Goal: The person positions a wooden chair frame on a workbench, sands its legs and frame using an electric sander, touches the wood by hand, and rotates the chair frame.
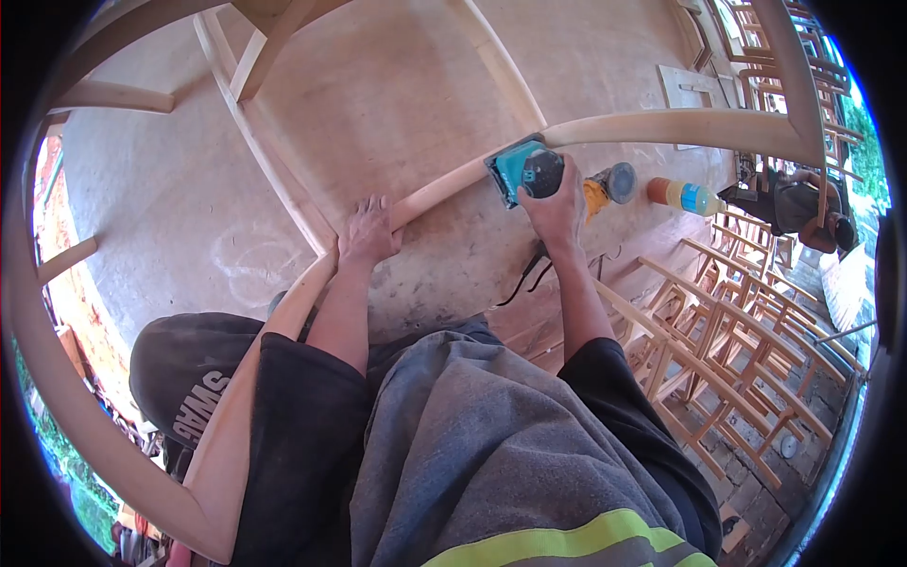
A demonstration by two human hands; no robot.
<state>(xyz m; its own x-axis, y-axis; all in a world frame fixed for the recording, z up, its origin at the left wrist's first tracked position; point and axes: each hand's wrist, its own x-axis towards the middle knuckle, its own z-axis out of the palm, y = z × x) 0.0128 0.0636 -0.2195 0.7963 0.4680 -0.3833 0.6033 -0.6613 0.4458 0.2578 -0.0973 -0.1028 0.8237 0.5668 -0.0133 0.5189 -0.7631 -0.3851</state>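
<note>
Head view. Right hand (557,210) wrapped around a teal sander (515,172), which sits at the rail of a wooden frame (442,193) on the table (189,194). Left hand (370,236) laid over the same rail near a joint, fingers forward; can't tell how firmly it grips. Beyond the sander: yellow tool (595,196), then a bottle (697,199) on its side.

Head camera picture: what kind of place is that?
Probably a woodworking shop, maybe for furniture. The right hand holds what looks like a teal sander at a bare wooden frame, and more unpainted wooden frames crowd the right side.
</note>
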